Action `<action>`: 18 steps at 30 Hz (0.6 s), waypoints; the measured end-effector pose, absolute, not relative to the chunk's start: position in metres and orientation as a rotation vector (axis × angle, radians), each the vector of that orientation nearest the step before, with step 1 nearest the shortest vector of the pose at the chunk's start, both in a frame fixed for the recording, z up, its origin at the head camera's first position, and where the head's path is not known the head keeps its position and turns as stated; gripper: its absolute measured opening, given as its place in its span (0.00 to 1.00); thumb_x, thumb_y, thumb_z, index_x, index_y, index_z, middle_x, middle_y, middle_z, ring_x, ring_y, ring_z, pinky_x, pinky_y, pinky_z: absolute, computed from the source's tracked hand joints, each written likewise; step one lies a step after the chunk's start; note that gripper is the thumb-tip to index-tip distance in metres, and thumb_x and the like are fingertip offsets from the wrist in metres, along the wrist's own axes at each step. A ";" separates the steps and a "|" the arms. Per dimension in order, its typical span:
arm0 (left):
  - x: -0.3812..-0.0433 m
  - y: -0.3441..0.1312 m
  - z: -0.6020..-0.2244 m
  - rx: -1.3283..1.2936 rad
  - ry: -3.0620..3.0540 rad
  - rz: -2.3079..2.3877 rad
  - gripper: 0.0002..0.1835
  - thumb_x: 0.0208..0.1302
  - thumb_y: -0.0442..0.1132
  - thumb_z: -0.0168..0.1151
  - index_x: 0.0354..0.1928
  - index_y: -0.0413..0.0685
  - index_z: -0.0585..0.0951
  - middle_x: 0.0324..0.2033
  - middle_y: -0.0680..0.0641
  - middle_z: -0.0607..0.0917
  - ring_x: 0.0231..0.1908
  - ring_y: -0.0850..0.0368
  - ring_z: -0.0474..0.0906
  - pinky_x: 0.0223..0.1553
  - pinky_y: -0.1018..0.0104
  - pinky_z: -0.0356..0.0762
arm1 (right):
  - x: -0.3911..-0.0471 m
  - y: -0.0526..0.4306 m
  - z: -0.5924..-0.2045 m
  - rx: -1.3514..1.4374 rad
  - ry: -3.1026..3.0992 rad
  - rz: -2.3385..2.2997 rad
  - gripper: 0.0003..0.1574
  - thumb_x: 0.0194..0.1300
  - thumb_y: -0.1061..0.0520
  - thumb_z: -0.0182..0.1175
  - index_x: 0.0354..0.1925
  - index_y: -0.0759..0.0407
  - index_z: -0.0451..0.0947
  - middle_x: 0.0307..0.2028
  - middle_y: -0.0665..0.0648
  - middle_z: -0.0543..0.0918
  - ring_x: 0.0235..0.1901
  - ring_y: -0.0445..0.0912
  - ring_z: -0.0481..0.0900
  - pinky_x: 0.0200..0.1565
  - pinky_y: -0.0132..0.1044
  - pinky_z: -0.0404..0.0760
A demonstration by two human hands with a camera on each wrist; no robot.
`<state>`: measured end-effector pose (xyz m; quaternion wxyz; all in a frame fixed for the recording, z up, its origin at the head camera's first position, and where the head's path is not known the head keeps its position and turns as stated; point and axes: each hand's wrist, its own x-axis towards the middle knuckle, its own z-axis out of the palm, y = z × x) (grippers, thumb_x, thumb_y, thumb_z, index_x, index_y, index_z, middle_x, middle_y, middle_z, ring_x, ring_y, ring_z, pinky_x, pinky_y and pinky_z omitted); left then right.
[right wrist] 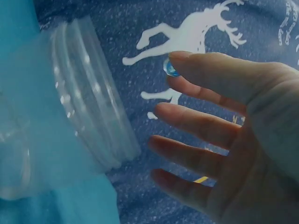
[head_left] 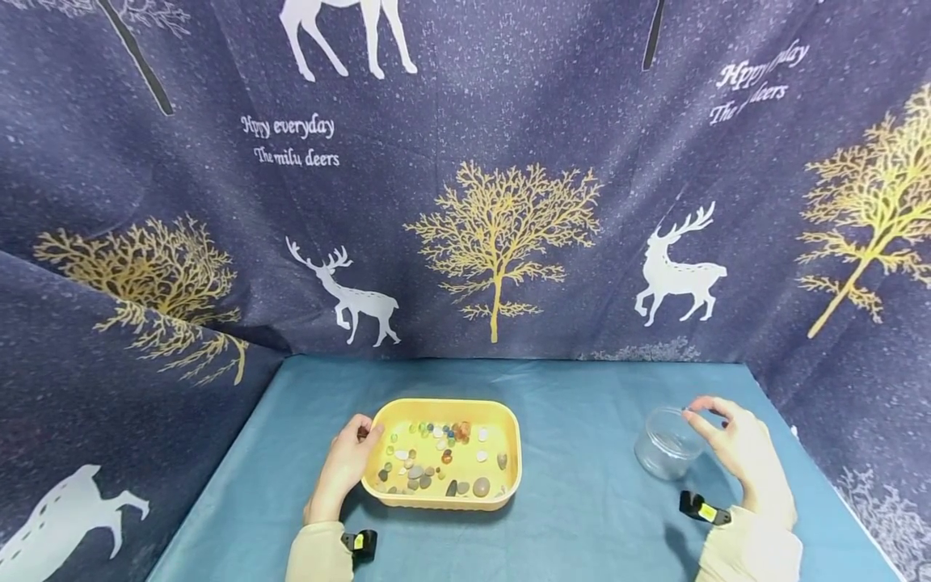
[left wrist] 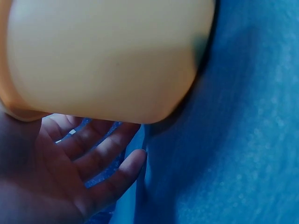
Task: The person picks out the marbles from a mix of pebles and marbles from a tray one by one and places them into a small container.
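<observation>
Thumb and forefinger of my right hand pinch a small clear-and-blue glass marble, the other fingers spread apart. In the right wrist view the marble is just off the threaded mouth of a clear plastic jar; in the head view those fingertips overlap the right side of the jar's rim. My left hand grips the left end of a yellow plastic tub, thumb at the rim and fingers along the outer wall. Inside the tub lie glass marbles and smooth pebbles, mixed and scattered.
A blue cloth covers the table, with the jar standing right of the tub. Behind and beside the table hangs a dark blue curtain printed with deer and trees. Each wrist wears a black strap camera.
</observation>
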<state>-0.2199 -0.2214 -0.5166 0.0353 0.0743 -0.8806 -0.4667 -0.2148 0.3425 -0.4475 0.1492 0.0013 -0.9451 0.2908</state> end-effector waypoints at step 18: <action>-0.219 -0.222 -0.516 0.211 -2.688 -1.432 0.11 0.74 0.44 0.54 0.37 0.45 0.71 0.31 0.46 0.74 0.28 0.54 0.69 0.30 0.62 0.68 | -0.226 0.345 -0.473 0.157 -2.854 0.971 0.13 0.64 0.50 0.65 0.39 0.58 0.82 0.55 0.72 0.75 0.56 0.69 0.70 0.51 0.62 0.68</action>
